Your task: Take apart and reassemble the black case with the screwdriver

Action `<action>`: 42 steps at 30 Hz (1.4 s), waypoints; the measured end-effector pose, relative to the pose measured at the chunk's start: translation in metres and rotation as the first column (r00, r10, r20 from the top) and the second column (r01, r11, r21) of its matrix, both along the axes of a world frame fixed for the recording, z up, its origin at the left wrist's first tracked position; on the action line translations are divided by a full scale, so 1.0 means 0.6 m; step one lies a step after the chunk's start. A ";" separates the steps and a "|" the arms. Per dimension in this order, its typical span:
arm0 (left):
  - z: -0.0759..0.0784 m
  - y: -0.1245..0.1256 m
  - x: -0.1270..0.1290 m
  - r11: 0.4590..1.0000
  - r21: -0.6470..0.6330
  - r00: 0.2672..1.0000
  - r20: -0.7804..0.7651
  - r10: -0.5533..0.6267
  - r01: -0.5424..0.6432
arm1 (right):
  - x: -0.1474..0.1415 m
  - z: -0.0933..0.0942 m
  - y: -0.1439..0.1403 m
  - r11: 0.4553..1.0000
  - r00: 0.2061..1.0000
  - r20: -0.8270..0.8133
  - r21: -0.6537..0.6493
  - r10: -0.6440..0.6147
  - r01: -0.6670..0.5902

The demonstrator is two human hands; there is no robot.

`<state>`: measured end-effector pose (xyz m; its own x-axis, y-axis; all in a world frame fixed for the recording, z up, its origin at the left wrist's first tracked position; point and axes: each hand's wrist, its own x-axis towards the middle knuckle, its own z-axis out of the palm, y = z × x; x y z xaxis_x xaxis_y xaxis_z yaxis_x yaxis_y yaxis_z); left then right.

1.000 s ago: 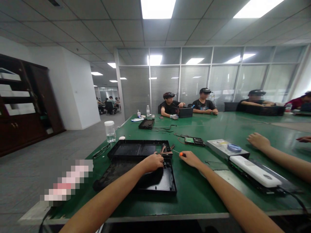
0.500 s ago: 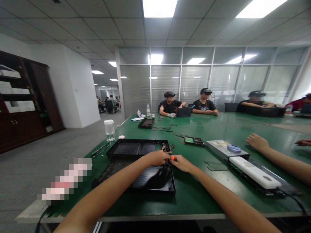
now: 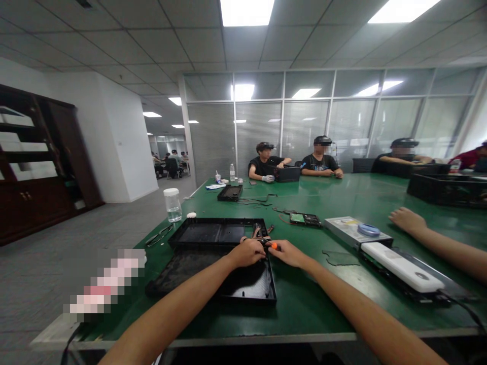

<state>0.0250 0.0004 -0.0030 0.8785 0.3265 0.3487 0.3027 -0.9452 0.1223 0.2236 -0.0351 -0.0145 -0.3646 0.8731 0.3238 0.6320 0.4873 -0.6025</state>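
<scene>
At the black tray (image 3: 249,284), in came the right hand (image 3: 288,253), fingers pinching an orange handle (image 3: 274,246), for joint work beside the left hand (image 3: 249,252), hold unclear.

There is one left hand (image 3: 249,252), one right hand (image 3: 288,252), one co-worker's hand (image 3: 408,221) at near right, one orange-handled tool (image 3: 274,246), two large black shells (image 3: 213,234), one smaller black tray (image 3: 230,193), one lidded jar (image 3: 174,207), one blue disc (image 3: 368,230), and three people wearing headgear (image 3: 321,161) (one more person in red (image 3: 474,156) is partly cut off).
</scene>
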 end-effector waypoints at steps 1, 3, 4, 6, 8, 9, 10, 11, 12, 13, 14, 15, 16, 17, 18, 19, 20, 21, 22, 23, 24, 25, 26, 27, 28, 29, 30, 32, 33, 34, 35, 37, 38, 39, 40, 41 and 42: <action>-0.001 -0.001 0.001 1.000 0.011 1.000 0.003 -0.006 0.006 | 0.004 0.001 0.000 1.000 1.000 -0.006 0.007 -0.009 0.009; -0.004 -0.001 0.002 0.999 0.037 1.000 0.011 -0.020 0.020 | 0.011 0.005 0.001 0.999 1.000 -0.017 0.028 -0.018 0.019; -0.005 0.000 0.002 0.998 0.048 0.999 0.017 -0.029 0.028 | 0.015 0.007 0.001 0.999 1.000 -0.021 0.041 -0.020 0.021; -0.007 0.000 0.003 0.997 0.063 0.999 0.025 -0.048 0.047 | 0.021 0.010 0.002 0.997 0.999 -0.021 0.064 -0.031 0.033; -0.008 0.001 0.004 0.995 0.073 0.997 0.031 -0.064 0.062 | 0.026 0.012 0.003 0.996 0.999 -0.014 0.078 -0.045 0.045; -0.008 0.002 0.004 0.995 0.076 0.997 0.037 -0.065 0.062 | 0.027 0.014 0.003 0.995 0.999 -0.012 0.080 -0.051 0.052; -0.007 0.002 0.004 0.995 0.076 0.997 0.043 -0.061 0.058 | 0.028 0.015 0.002 0.995 0.998 -0.011 0.080 -0.056 0.057; -0.007 0.003 0.004 0.996 0.074 0.997 0.049 -0.053 0.049 | 0.028 0.016 0.002 0.995 0.998 -0.013 0.079 -0.059 0.060; -0.007 0.003 0.005 0.997 0.068 0.998 0.054 -0.041 0.038 | 0.028 0.016 0.002 0.995 0.998 -0.014 0.076 -0.062 0.063; -0.006 0.004 0.005 0.998 0.060 0.998 0.056 -0.031 0.028 | 0.028 0.017 0.002 0.995 0.998 -0.013 0.074 -0.063 0.064; -0.006 0.005 0.006 0.998 0.051 0.998 0.053 -0.025 0.022 | 0.028 0.018 0.002 0.995 0.998 -0.013 0.073 -0.061 0.062; -0.006 0.006 0.006 0.999 0.043 0.999 0.045 -0.024 0.023 | 0.028 0.018 0.002 0.996 0.998 -0.014 0.074 -0.056 0.057; -0.005 0.006 0.006 0.999 0.036 0.999 0.036 -0.029 0.027 | 0.029 0.017 0.003 0.996 0.999 -0.017 0.073 -0.051 0.052; -0.005 0.007 0.006 0.999 0.032 0.999 0.024 -0.038 0.037 | 0.031 0.016 0.004 0.996 0.998 -0.027 0.069 -0.048 0.050; -0.004 0.007 0.005 0.998 0.032 0.999 0.010 -0.052 0.052 | 0.035 0.014 0.006 0.997 0.998 -0.044 0.058 -0.050 0.052; -0.004 0.008 0.004 0.997 0.037 0.998 -0.004 -0.070 0.070 | 0.039 0.012 0.008 0.998 0.996 -0.067 0.040 -0.054 0.057; -0.003 0.008 0.003 0.995 0.048 0.996 -0.015 -0.091 0.092 | 0.045 0.011 0.011 0.998 0.993 -0.098 0.011 -0.061 0.062; -0.002 0.008 0.003 0.991 0.064 0.993 -0.026 -0.116 0.118 | 0.051 0.009 0.013 0.998 0.988 -0.137 -0.029 -0.066 0.063; -0.002 0.008 0.002 0.986 0.083 0.989 -0.037 -0.142 0.145 | 0.059 0.009 0.016 0.996 0.980 -0.188 -0.072 -0.067 0.055; -0.002 0.009 0.001 0.981 0.100 0.985 -0.048 -0.165 0.169 | 0.066 0.011 0.019 0.993 0.967 -0.248 -0.110 -0.066 0.040; -0.002 0.009 0.001 0.976 0.113 0.981 -0.056 -0.183 0.188 | 0.073 0.013 0.022 0.990 0.947 -0.314 -0.138 -0.065 0.023; -0.003 0.009 0.001 0.972 0.119 0.979 -0.061 -0.195 0.201 | 0.079 0.017 0.024 0.989 0.920 -0.386 -0.148 -0.068 0.011; -0.004 0.010 0.001 0.971 0.117 0.978 -0.060 -0.201 0.207 | 0.084 0.022 0.025 0.990 0.886 -0.457 -0.141 -0.076 0.012; -0.004 0.010 0.002 0.973 0.105 0.979 -0.053 -0.199 0.204 | 0.088 0.028 0.026 0.992 0.849 -0.521 -0.126 -0.087 0.024; -0.005 0.011 0.001 0.978 0.086 0.982 -0.039 -0.186 0.189 | 0.092 0.034 0.026 0.993 0.813 -0.573 -0.111 -0.104 0.049; -0.006 0.011 0.001 0.985 0.059 0.987 -0.022 -0.162 0.163 | 0.094 0.040 0.024 0.991 0.782 -0.610 -0.102 -0.128 0.083; -0.007 0.011 0.001 0.992 0.028 0.992 -0.002 -0.124 0.124 | 0.095 0.045 0.022 0.988 0.762 -0.629 -0.093 -0.153 0.122; -0.008 0.010 0.000 0.998 -0.046 0.999 0.038 -0.029 0.031 | 0.095 0.054 0.014 0.979 0.762 -0.621 -0.050 -0.185 0.197; -0.009 0.009 -0.001 0.996 -0.090 0.998 0.055 0.012 -0.007 | 0.095 0.056 0.010 0.975 0.782 -0.595 -0.014 -0.186 0.221; -0.010 0.009 -0.001 0.990 -0.141 0.997 0.071 0.043 -0.032 | 0.093 0.058 0.006 0.972 0.811 -0.557 0.024 -0.180 0.233; -0.011 0.008 -0.001 0.980 -0.193 0.994 0.086 0.061 -0.044 | 0.092 0.059 0.003 0.971 0.842 -0.512 0.055 -0.173 0.232; -0.012 0.008 0.000 0.958 -0.285 0.991 0.113 0.076 -0.041 | 0.090 0.060 -0.001 0.971 0.890 -0.424 0.081 -0.169 0.223; -0.013 0.008 0.001 0.949 -0.314 0.990 0.121 0.077 -0.035 | 0.089 0.059 -0.002 0.971 0.904 -0.392 0.087 -0.173 0.223; -0.013 0.008 0.001 0.943 -0.331 0.990 0.123 0.076 -0.031 | 0.088 0.057 -0.001 0.969 0.911 -0.372 0.094 -0.177 0.227; -0.013 0.008 0.001 0.941 -0.337 0.990 0.119 0.072 -0.028 | 0.087 0.055 0.000 0.966 0.914 -0.362 0.106 -0.183 0.235; -0.013 0.009 0.002 0.941 -0.336 0.992 0.110 0.068 -0.027 | 0.087 0.052 0.002 0.962 0.915 -0.357 0.121 -0.187 0.245; -0.012 0.009 0.002 0.944 -0.329 0.993 0.101 0.067 -0.030 | 0.085 0.050 0.003 0.957 0.915 -0.354 0.139 -0.192 0.255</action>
<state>0.0259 0.0058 -0.0104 0.8214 0.4797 0.3085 0.3145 -0.8322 0.4566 0.2749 -0.0331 0.0155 -0.0100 0.8350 0.5501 0.5144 0.4760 -0.7133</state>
